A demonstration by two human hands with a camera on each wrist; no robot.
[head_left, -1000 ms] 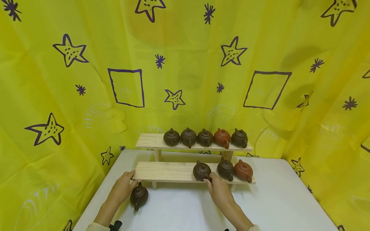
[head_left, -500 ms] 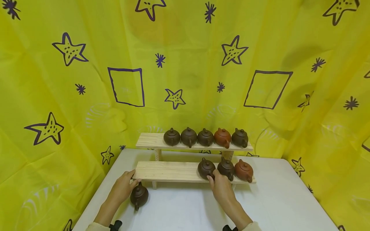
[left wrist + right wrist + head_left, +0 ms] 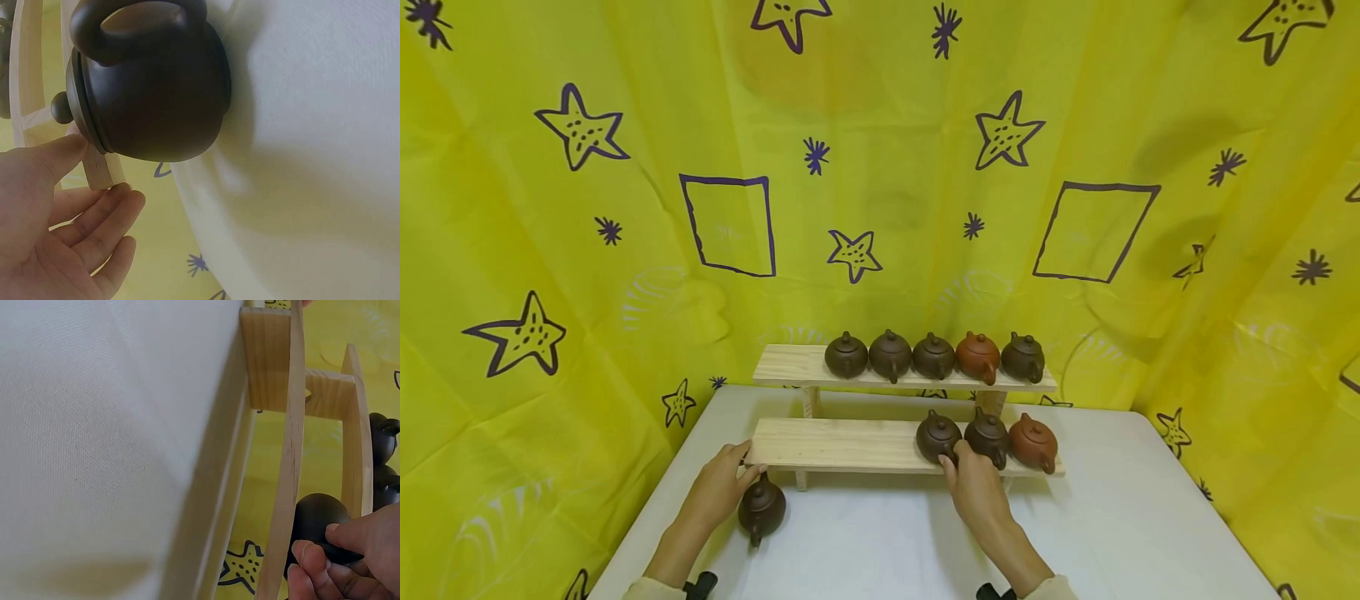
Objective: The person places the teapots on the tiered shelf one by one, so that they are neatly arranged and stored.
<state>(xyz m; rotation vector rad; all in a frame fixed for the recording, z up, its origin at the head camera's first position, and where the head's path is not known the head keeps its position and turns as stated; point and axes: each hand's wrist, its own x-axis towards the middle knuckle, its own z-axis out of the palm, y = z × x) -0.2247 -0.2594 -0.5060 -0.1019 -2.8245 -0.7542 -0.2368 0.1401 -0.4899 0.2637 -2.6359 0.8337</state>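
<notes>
Right hand (image 3: 973, 492): your fingers pinch the dark teapot (image 3: 937, 437) on the lower shelf (image 3: 835, 446).
Left hand (image 3: 718, 487): relaxed, fingers touching the shelf end, beside a loose teapot (image 3: 762, 508) on the worktop (image 3: 880, 542).
Risk: pushing further could knock the neighbouring teapot (image 3: 987, 435), touching alongside.

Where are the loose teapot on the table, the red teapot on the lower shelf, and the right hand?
loose teapot (image 3: 762, 507), head view, on its body.
red teapot (image 3: 1033, 442), head view, on its body.
right hand (image 3: 973, 492), head view, on its back.
</notes>
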